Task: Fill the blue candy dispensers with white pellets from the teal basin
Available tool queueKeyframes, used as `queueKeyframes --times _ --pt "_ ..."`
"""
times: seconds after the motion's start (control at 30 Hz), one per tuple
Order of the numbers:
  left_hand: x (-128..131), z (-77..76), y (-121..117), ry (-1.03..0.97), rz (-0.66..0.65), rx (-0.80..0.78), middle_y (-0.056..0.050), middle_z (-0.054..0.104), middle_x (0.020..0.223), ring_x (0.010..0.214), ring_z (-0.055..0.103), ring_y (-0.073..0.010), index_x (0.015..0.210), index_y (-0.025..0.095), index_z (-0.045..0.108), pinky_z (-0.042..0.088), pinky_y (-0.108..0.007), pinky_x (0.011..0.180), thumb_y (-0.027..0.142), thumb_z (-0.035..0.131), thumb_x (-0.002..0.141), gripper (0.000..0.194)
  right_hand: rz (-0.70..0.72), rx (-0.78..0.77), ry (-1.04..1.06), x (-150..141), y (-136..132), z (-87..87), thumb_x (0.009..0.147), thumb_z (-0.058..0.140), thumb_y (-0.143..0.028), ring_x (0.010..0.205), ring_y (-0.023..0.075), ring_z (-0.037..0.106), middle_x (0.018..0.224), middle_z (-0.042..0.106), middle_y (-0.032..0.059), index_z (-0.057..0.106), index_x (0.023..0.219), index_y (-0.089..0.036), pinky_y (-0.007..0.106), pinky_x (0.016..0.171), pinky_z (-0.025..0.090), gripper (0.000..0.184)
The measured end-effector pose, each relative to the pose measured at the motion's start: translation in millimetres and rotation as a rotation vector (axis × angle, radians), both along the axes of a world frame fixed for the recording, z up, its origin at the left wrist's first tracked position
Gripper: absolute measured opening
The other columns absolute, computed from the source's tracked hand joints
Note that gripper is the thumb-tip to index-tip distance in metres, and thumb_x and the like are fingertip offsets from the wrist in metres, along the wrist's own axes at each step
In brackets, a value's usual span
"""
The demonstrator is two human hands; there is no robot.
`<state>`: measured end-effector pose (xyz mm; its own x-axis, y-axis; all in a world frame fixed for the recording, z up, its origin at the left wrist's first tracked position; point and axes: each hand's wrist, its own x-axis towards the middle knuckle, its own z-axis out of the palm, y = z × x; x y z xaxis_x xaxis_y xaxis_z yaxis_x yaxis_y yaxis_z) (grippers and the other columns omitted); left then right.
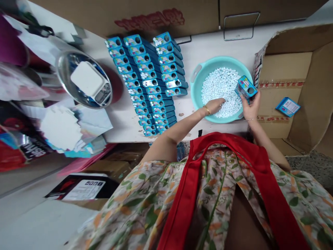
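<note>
My right hand (252, 107) grips a small blue box (245, 86) with a round hole in its top face, tilted over the right side of a turquoise basin (197, 81). Small white pellets (221, 81) fill the basin's bottom. Over the pellets, near the front of the basin, my left hand (216, 105) is closed with its fingertips down at them. What it pinches, if anything, is too small to make out. Left of the basin stand several blue boxes (145, 67) of the same kind, in three columns with their holes showing.
An open cardboard carton (281, 71) at the right holds one blue box (288, 107). On the left, a kitchen scale (90, 82) rests in a metal pot (63, 74), near a stack of white cards (59, 126). A large carton (104, 14) borders the table's back.
</note>
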<state>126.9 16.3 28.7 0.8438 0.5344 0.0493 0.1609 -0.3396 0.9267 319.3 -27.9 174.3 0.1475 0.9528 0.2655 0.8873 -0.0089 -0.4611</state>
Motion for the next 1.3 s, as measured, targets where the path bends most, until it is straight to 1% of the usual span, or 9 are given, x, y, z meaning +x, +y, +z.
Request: queueKeyframes --times 0.2,0.33,0.53,0.7,0.83,0.93,1.07,1.2,1.3 --pt "-52 -2.3 3 -0.26 -0.002 -0.123 -0.018 0.073 0.128 0.107 0.069 -0.0255 0.139 0.011 0.059 0.055 -0.036 0.099 0.039 0.052 0.106 0.044 0.038 -0.071 -0.037 2 4 6.5 0.097 0.069 -0.061 0.126 0.0295 0.069 0.132 0.065 0.0098 0.049 0.147 -0.028 0.063 0.118 0.057 0.064" --pt "-104 18.1 16 -0.327 0.067 -0.028 -0.017 0.073 0.13 0.109 0.07 -0.0254 0.138 0.014 0.06 0.055 -0.038 0.099 0.041 0.05 0.108 0.041 0.055 -0.129 -0.142 -3 3 10.2 0.098 0.064 -0.05 0.127 0.0316 0.068 0.134 0.067 0.0124 0.052 0.142 -0.027 0.064 0.115 0.058 0.052" --pt "-147 90.6 41 -0.031 0.089 0.18 -0.016 0.072 0.131 0.117 0.071 -0.0285 0.135 0.015 0.064 0.056 -0.039 0.1 0.027 0.051 0.107 0.034 0.12 -0.26 -0.258 -21 -3 6.3 0.089 0.055 -0.027 0.134 0.0337 0.064 0.139 0.069 0.015 0.056 0.139 -0.024 0.066 0.125 0.052 0.051" --pt "-141 161.3 32 0.292 0.082 0.313 -0.016 0.074 0.12 0.111 0.073 -0.0285 0.134 0.014 0.067 0.056 -0.036 0.088 0.012 0.04 0.108 0.038 0.182 -0.299 -0.243 -31 -9 -3.0 0.083 0.055 -0.02 0.139 0.0356 0.062 0.141 0.069 0.0157 0.057 0.137 -0.025 0.068 0.128 0.049 0.054" --pt "-137 190.7 16 0.302 0.127 0.383 -0.017 0.073 0.109 0.11 0.072 -0.0288 0.127 0.013 0.071 0.055 -0.036 0.084 0.011 0.031 0.11 0.043 0.177 -0.292 -0.206 -32 -13 -8.6 0.091 0.055 -0.028 0.136 0.0344 0.063 0.139 0.07 0.0143 0.058 0.137 -0.027 0.067 0.125 0.052 0.046" --pt "-143 178.1 22 0.264 0.165 0.383 -0.016 0.073 0.109 0.109 0.07 -0.0306 0.121 0.019 0.072 0.056 -0.041 0.084 0.018 0.033 0.111 0.041 0.16 -0.29 -0.188 -27 -14 -9.8 0.095 0.055 -0.033 0.135 0.0341 0.064 0.138 0.07 0.0147 0.057 0.138 -0.027 0.066 0.124 0.053 0.044" --pt "-138 114.1 48 0.269 0.279 0.258 -0.016 0.071 0.126 0.117 0.067 -0.0335 0.137 0.024 0.066 0.056 -0.049 0.098 0.024 0.04 0.11 0.038 0.139 -0.285 -0.182 -18 -14 -7.2 0.096 0.055 -0.037 0.136 0.035 0.064 0.14 0.068 0.0163 0.055 0.141 -0.025 0.065 0.125 0.052 0.047" --pt "-93 43.1 64 0.37 0.274 0.142 -0.023 0.068 0.139 0.132 0.064 -0.0352 0.145 0.015 0.061 0.049 -0.053 0.113 0.016 0.035 0.11 0.044 0.125 -0.261 -0.17 -14 -11 -0.1 0.099 0.055 -0.043 0.135 0.0352 0.065 0.141 0.067 0.0168 0.053 0.143 -0.024 0.064 0.123 0.053 0.048" --pt "-49 18.2 56 0.402 0.183 0.136 -0.026 0.065 0.146 0.14 0.059 -0.038 0.148 0.011 0.06 0.047 -0.055 0.114 0.013 0.024 0.111 0.051 0.1 -0.258 -0.159 -15 -6 7.2 0.101 0.057 -0.051 0.136 0.0355 0.065 0.142 0.066 0.016 0.052 0.143 -0.026 0.065 0.124 0.052 0.049"
